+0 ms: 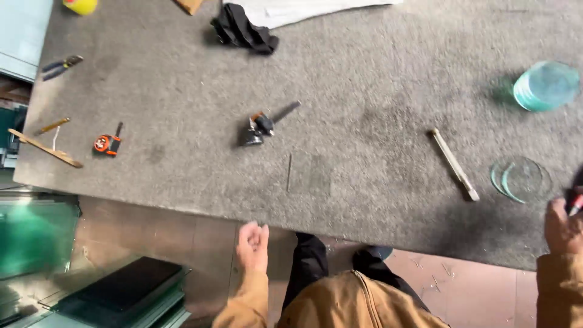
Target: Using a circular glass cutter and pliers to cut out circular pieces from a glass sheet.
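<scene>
1. At the far left of the frame, a thin wooden stick [45, 148] lies at the edge of the grey, felt-like table [376, 79], with an orange tape measure [107, 144] just beside it.
2. Centre: a small black tool [261, 126] with a slim grey blade.
3. Bottom centre, the left hand [252, 245] hangs below the table edge, fingers loosely curled, holding nothing.
4. Right: a flat pale bar [455, 164], then round clear glass discs [521, 179]; a greenish stack of discs [546, 85] sits above.
5. Right edge: the right hand [563, 226] pinches a red-tipped marker [576, 203] near the clear discs.
</scene>
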